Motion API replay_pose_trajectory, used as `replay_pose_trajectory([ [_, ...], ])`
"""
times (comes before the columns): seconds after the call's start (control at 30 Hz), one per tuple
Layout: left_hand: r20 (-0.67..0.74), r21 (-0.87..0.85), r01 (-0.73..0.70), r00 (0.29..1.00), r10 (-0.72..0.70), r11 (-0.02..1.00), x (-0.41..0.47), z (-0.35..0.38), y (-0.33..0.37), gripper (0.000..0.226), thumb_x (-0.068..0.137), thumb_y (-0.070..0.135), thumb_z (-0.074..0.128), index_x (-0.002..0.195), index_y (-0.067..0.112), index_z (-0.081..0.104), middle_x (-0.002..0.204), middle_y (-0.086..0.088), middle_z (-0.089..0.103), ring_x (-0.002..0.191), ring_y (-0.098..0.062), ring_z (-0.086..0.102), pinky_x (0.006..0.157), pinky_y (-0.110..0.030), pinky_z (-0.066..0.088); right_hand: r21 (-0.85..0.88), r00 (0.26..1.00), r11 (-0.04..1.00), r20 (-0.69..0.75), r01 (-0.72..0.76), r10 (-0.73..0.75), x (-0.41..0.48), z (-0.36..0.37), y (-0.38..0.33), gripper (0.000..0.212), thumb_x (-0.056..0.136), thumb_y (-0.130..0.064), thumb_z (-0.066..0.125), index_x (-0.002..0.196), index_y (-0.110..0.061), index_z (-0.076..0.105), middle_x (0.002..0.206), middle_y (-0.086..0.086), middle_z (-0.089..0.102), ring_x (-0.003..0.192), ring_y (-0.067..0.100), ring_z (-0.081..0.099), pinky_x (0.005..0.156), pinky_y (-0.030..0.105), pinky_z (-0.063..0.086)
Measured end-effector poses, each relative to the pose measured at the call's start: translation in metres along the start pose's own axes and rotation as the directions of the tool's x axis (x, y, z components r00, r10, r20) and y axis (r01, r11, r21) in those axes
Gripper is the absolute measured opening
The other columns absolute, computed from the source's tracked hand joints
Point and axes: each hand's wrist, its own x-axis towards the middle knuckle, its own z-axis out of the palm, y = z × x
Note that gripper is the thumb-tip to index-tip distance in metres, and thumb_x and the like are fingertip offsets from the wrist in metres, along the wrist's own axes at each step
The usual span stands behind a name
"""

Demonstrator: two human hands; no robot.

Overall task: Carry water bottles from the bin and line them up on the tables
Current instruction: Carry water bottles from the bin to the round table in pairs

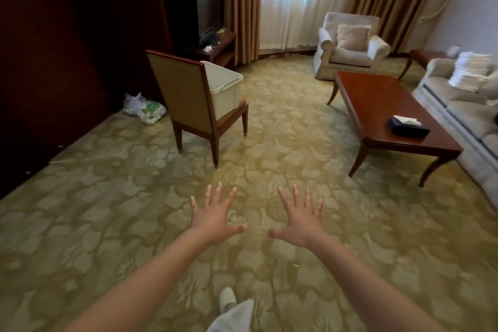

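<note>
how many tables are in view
2, tv stand aside: the coffee table before the sofa, and a side table between armchair and sofa, partly hidden.

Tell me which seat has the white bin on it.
The wooden chair with the tan back, left of the coffee table: the bin sits on its seat. The armchair holds a cushion, the sofa a white folded stack.

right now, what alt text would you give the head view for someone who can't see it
The person's left hand and right hand reach forward empty, fingers spread, above a patterned beige carpet. Ahead left, a white plastic bin sits on a brown wooden chair; at right stands a reddish wooden coffee table bearing a dark tissue box.
</note>
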Motion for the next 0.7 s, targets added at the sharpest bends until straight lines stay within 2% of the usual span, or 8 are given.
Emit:
replay_pose_trajectory([
  [0.13, 0.003, -0.014, -0.001, 1.000, 0.001, 1.000, 0.093, -0.014, -0.001, 0.104, 0.077, 0.081, 0.047, 0.152, 0.042, -0.014, 0.161, -0.001, -0.025, 0.147, -0.025, -0.026, 0.116, -0.062, -0.011, 0.010, 1.000, 1.000, -0.008, 0.029, -0.029, 0.088, -0.029, 0.004, 0.115, 0.077, -0.068, 0.063, 0.155, -0.038, -0.016, 0.162, 0.007, -0.029, 0.142, 0.037, -0.037, 0.112, 0.064, -0.022],
  [0.37, -0.026, -0.025, -0.051, 0.998, 0.050, 0.998, 0.251, -0.074, -0.006, 0.101, 0.080, 0.076, 0.049, 0.152, 0.042, -0.012, 0.161, -0.001, -0.024, 0.147, -0.025, -0.025, 0.116, -0.062, -0.011, 0.015, 1.000, 1.000, -0.031, -0.002, 0.003, 0.236, -0.092, 0.012, 0.114, 0.078, -0.067, 0.063, 0.155, -0.039, -0.016, 0.162, 0.008, -0.028, 0.143, 0.037, -0.036, 0.113, 0.063, -0.021],
  [0.7, -0.021, -0.012, -0.036, 0.999, 0.036, 0.999, 0.425, -0.122, -0.003, 0.100, 0.081, 0.076, 0.050, 0.153, 0.042, -0.011, 0.161, 0.000, -0.024, 0.147, -0.023, -0.025, 0.116, -0.061, -0.012, 0.027, 1.000, 0.999, -0.012, -0.021, 0.021, 0.416, -0.143, 0.035, 0.114, 0.078, -0.070, 0.062, 0.155, -0.039, -0.017, 0.162, 0.007, -0.029, 0.143, 0.037, -0.036, 0.114, 0.064, -0.019],
])
